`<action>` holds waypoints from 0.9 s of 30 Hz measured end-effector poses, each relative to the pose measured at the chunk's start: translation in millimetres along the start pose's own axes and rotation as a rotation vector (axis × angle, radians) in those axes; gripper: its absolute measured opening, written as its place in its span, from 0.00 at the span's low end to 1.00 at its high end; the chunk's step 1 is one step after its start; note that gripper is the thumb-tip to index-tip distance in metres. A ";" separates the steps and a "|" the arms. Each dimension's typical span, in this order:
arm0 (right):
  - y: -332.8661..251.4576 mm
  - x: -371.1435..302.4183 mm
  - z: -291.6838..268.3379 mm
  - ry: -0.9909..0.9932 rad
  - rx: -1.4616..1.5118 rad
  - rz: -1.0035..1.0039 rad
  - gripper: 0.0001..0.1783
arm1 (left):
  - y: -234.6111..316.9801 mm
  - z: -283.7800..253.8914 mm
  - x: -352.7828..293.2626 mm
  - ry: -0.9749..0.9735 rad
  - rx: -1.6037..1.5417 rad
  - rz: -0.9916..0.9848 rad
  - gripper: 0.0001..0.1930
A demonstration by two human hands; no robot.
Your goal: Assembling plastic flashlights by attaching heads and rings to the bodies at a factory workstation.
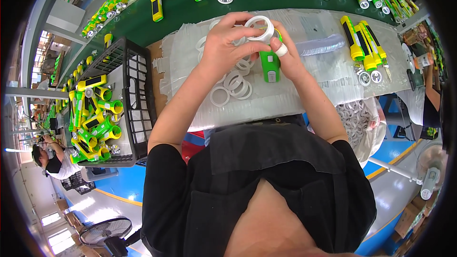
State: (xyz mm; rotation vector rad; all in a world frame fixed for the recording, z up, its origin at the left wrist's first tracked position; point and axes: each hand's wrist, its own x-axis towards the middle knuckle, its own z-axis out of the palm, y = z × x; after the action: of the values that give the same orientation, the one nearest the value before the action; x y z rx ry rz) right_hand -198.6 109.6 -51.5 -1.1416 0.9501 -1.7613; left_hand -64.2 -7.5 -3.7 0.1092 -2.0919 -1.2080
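Observation:
My left hand (227, 43) pinches a white plastic ring (269, 31) between thumb and fingers. The ring is over the head end of a green and yellow flashlight body (272, 69), whose green end points toward me. My right hand (291, 59) is wrapped round that body, and a white wrap (282, 50) covers one of its digits. Whether the ring touches the body cannot be made out. Loose white rings (246, 90) lie on the plastic-covered worktable (290, 102), below and left of my hands. A row of clear discs (326, 46) lies to the right.
Yellow-green flashlight bodies (352, 40) and silver reflectors (364, 78) lie at the table's right. Beyond runs a green conveyor (185, 14) with spaced flashlights. At left stands a black crate (138, 100) of bodies. A bag of white rings (352, 123) hangs below right. Co-workers (57, 162) are at the sides.

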 end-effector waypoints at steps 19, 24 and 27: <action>-127.6 27.2 -35.1 -0.574 -1.219 -0.106 0.26 | 15.5 25.6 9.9 -0.222 0.302 0.036 0.23; -138.5 40.0 -29.5 -0.607 -1.273 0.058 0.24 | 12.1 31.6 9.5 -0.216 0.254 0.020 0.21; -140.6 45.1 -25.0 -0.597 -1.305 0.147 0.24 | 11.0 32.4 10.9 -0.220 0.235 0.026 0.21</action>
State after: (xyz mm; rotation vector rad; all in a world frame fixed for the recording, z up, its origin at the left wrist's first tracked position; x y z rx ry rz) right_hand -265.7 126.7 81.3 -2.1091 1.7456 -0.4191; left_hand -89.3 17.8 0.6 0.0584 -2.4156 -0.9918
